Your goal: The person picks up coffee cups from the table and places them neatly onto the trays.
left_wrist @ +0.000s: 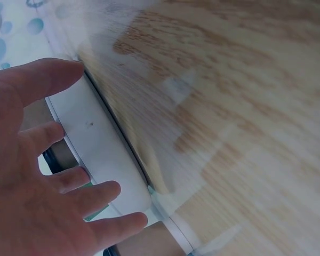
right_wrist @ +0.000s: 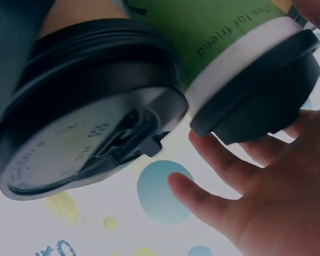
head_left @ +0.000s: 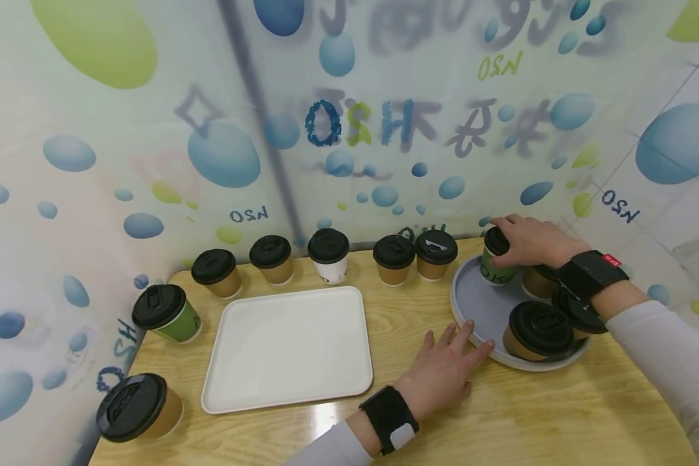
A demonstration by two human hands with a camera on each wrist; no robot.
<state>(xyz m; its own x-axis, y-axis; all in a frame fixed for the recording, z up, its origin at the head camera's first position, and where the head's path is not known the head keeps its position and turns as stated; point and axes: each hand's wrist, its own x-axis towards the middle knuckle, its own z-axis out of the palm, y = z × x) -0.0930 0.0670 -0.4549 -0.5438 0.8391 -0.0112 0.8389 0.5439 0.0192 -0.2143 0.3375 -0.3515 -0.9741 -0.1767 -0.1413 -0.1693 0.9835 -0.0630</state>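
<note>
My right hand [head_left: 532,241] grips a green paper cup [head_left: 492,270] with a black lid, at the back left of a round grey tray [head_left: 521,364]. In the right wrist view, fingertips [right_wrist: 202,140] touch the edge of its lid [right_wrist: 261,88], with the thumb partly seen at the upper right. Brown cups with black lids stand beside it on the tray, one of them at the front [head_left: 538,330]. My left hand [head_left: 439,372] lies with spread fingers at the tray's near-left rim; in the left wrist view its fingers [left_wrist: 104,194] overlap the pale tray side [left_wrist: 104,138].
A white rectangular tray [head_left: 288,349] lies left of my left hand. Along the back edge stand lidded cups, including a white one [head_left: 331,268] and brown ones [head_left: 393,275]. A green cup [head_left: 180,323] and a brown cup [head_left: 166,414] stand at the left. A printed curtain [head_left: 349,181] hangs behind.
</note>
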